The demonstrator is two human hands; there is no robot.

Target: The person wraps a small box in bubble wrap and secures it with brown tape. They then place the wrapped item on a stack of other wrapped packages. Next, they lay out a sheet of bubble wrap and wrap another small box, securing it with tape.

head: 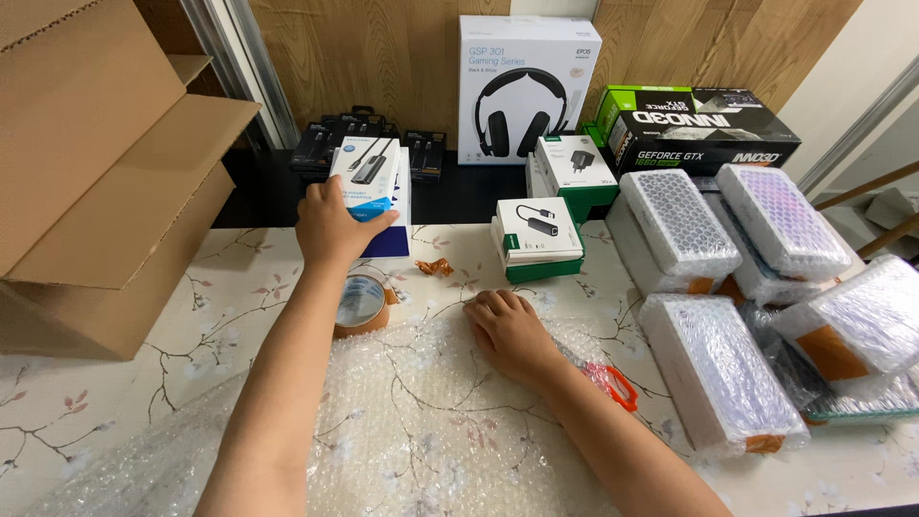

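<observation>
At eleven o'clock, left hand [330, 225] is closing around the white-and-blue box [369, 182] on the table's far edge; right hand [507, 330] is lying flat, empty, pinning bubble wrap [421, 421]; lifting squarely is looking wise.

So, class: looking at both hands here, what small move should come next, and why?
Probably draw the white and blue box back onto the bubble wrap. The left hand already grips it, the right hand presses the sheet flat, and the wrapped boxes to the right suggest it gets covered too.
</observation>
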